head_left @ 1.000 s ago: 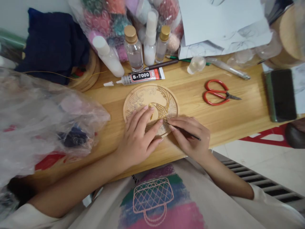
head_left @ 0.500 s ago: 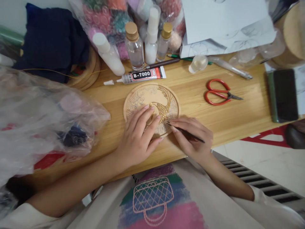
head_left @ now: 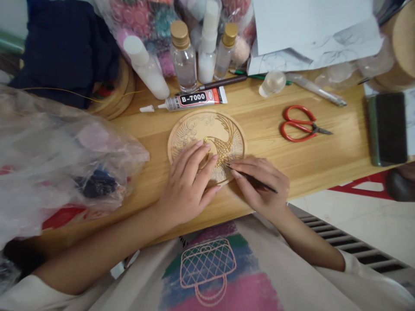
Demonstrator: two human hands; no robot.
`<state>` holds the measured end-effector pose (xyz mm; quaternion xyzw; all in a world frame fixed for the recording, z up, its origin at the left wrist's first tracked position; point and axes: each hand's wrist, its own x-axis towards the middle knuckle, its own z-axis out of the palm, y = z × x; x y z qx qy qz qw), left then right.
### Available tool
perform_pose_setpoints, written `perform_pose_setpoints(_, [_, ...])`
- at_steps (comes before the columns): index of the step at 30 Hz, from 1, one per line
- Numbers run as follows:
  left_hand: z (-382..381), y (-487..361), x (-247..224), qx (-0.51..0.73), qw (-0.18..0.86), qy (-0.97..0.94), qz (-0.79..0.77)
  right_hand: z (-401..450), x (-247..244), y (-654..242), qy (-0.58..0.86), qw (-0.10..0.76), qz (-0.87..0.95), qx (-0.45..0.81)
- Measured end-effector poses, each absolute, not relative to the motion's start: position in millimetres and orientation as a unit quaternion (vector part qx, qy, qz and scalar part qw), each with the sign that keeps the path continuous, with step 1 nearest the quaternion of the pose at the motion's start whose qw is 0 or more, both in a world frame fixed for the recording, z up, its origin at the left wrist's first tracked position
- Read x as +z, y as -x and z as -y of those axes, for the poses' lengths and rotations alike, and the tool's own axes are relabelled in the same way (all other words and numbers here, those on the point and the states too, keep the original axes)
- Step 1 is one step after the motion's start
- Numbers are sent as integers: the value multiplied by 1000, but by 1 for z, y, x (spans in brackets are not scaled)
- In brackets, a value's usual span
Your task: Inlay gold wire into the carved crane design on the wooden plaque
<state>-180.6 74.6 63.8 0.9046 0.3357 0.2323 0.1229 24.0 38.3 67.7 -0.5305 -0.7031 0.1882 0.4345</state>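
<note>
A round pale wooden plaque [head_left: 207, 115] with a raised rim lies on the table, bearing a fine line drawing. Gold wire outlines a bird's scaled body and tail [head_left: 223, 149] on it. My left hand [head_left: 189, 179] rests across its left and lower part, fingers spread and flat, covering some of the drawing. Between the thumb and fingers of my right hand [head_left: 264, 185] are slim dark tweezers [head_left: 259, 181]. Their tips touch or hover just over the plaque beside the gold scales; which of the two I cannot tell.
Beyond the plaque lie a B-7000 glue tube [head_left: 196, 99], a dark pen [head_left: 223, 83] and several small bottles [head_left: 184, 60]. Red-handled scissors [head_left: 300, 125] and a phone [head_left: 388, 129] are on the right. A clear plastic bag [head_left: 81, 147] fills the left. Drawing sheets [head_left: 314, 39] lie at the back.
The view has shifted slightly, so the back of the table sits a little higher in the picture. Both hands and the tweezers keep nearly the same place on the plaque.
</note>
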Motion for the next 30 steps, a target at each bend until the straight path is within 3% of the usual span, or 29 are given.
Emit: perform_pose_setpoints(30, [-74,180,64,232,130,-904,-336,-40,67,-25,525,445,695,207])
